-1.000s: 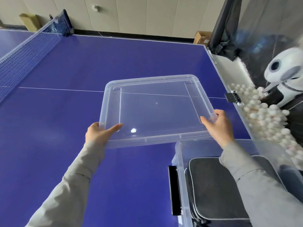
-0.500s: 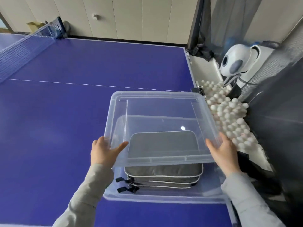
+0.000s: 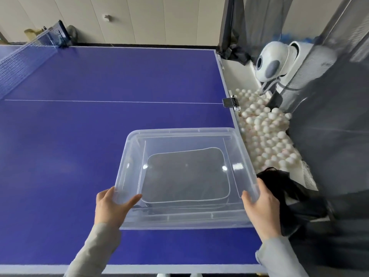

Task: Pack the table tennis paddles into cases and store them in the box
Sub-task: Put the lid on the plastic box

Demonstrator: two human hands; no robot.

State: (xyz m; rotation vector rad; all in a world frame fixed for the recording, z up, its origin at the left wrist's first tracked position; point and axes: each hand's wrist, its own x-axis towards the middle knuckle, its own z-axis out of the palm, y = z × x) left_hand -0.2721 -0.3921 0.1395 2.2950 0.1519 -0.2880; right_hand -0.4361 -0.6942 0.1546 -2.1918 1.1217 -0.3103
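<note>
A clear plastic box [image 3: 185,222] stands near the right front corner of the blue table. Its clear lid [image 3: 179,134] lies over the box opening. Through the lid I see a grey paddle case [image 3: 185,176] with a pale piped edge lying flat inside; more cases may be stacked beneath it. My left hand [image 3: 110,206] grips the lid's near left corner, thumb on top. My right hand [image 3: 259,204] grips the near right corner the same way.
The blue table tennis table [image 3: 79,136] stretches left and back, with the net [image 3: 22,62] at far left. Beyond the right edge is a tray of several white balls [image 3: 267,132], a white ball machine [image 3: 273,62] and dark netting [image 3: 329,156].
The lid has come from over the open table to above the box and down onto it. Both hands kept hold of its near corners throughout.
</note>
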